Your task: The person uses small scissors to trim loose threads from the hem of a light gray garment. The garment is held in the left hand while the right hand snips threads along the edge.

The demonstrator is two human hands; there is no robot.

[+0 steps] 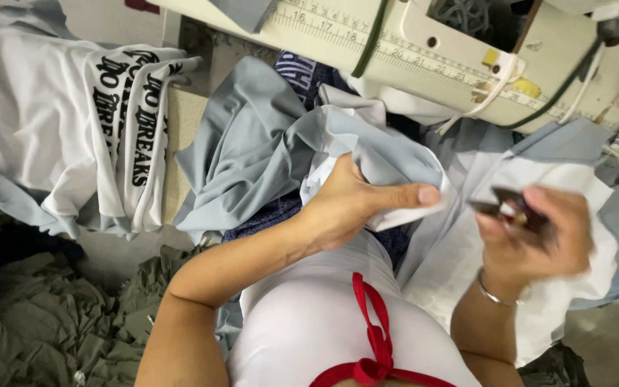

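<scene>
Far left of the sewing machine (pixel 467 50), a soft white garment with black lettering (pixel 73 122) lies in folds, and below it sits a crumpled olive-green cloth (pixel 44 330), matte and deeply creased. Nearer the machine, smooth grey fabric (pixel 252 150) drapes in broad, limp folds. The left hand (pixel 352 201) pinches a bunched fold of grey and white fabric (pixel 395 165) just below the machine's cream, hard-edged body, thumb pressed flat against the cloth. Right of it, still below the machine, the right hand (pixel 539 236) closes its fingers around small dark snips (pixel 506 204), blurred, with a thin metal bracelet (pixel 492 295) at the wrist. White cloth (pixel 467 251) spreads beneath.
</scene>
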